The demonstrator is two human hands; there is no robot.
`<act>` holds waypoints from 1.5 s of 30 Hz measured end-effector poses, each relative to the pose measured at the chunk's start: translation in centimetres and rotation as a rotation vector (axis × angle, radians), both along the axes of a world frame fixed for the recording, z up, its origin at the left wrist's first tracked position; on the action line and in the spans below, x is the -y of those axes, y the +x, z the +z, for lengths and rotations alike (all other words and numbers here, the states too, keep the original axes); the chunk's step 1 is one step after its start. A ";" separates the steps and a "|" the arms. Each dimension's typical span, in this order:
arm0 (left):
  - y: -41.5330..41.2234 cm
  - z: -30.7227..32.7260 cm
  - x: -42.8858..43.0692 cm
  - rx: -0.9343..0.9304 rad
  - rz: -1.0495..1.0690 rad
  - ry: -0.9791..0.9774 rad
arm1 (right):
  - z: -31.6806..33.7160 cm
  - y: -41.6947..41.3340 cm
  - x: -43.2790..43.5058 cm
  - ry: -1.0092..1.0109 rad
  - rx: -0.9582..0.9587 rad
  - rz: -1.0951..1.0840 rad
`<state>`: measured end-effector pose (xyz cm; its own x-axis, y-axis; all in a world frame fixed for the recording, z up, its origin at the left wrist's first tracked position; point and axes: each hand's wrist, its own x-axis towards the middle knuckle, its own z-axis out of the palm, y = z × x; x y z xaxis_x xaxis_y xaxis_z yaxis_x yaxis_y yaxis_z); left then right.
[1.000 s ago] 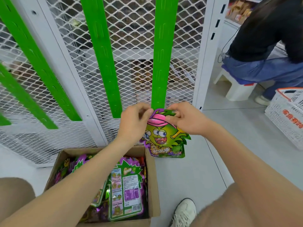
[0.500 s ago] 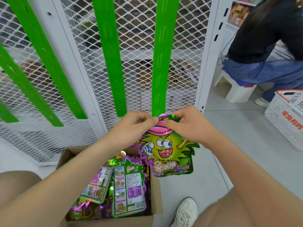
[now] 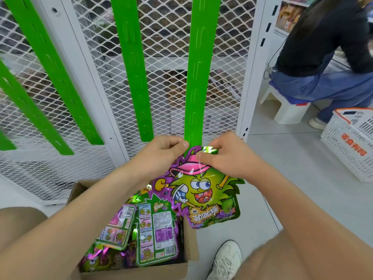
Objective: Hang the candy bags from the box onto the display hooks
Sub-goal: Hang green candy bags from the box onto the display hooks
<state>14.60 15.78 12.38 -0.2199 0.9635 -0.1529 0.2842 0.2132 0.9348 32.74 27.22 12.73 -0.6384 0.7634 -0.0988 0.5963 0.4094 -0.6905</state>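
Observation:
A green and purple candy bag point(image 3: 203, 195) with a cartoon face hangs from my fingers in front of the mesh rack. My right hand point(image 3: 224, 156) pinches its top edge from the right. My left hand point(image 3: 161, 152) has curled fingers at the bag's top left, right at the bottom end of a green hanging strip point(image 3: 199, 77). Whether the left fingers hold the bag or the strip's end is hidden. Below, an open cardboard box point(image 3: 189, 245) holds several more candy bags point(image 3: 155, 231).
Two more green strips point(image 3: 131, 67) point(image 3: 50, 63) hang on the white mesh panel point(image 3: 167, 47). A person in a black top point(image 3: 323, 47) sits on a white stool point(image 3: 286, 104) at the right. A white basket point(image 3: 351, 142) stands on the floor. My white shoe point(image 3: 226, 259) is beside the box.
The bag has come up out of the box area and nearer the camera, its top now at the strip's lower end. Both hands stayed at its top edge.

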 end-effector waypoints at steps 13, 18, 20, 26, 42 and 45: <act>-0.6 -0.8 0.1 0.010 -0.034 -0.095 | 0.7 1.7 0.2 -0.113 0.017 0.137; -0.7 -0.8 0.1 -0.049 -0.056 -0.059 | 1.3 1.7 1.2 -0.165 0.021 0.165; -0.5 -0.6 0.2 -0.100 -0.060 -0.037 | 1.3 1.4 1.5 -0.174 0.006 0.152; 0.0 0.0 0.1 0.077 0.023 -0.095 | 0.7 0.7 1.5 -0.120 -0.063 0.018; -0.1 0.1 0.3 0.180 -0.054 -0.167 | -0.6 -0.6 1.3 -0.028 -0.109 -0.048; -0.3 -0.3 0.3 0.112 -0.069 -0.168 | -0.4 -0.7 1.5 0.014 -0.086 -0.045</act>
<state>14.26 15.53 12.06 -0.1270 0.9344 -0.3328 0.1998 0.3528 0.9141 32.02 25.68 12.35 -0.6090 0.7924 -0.0341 0.5533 0.3936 -0.7341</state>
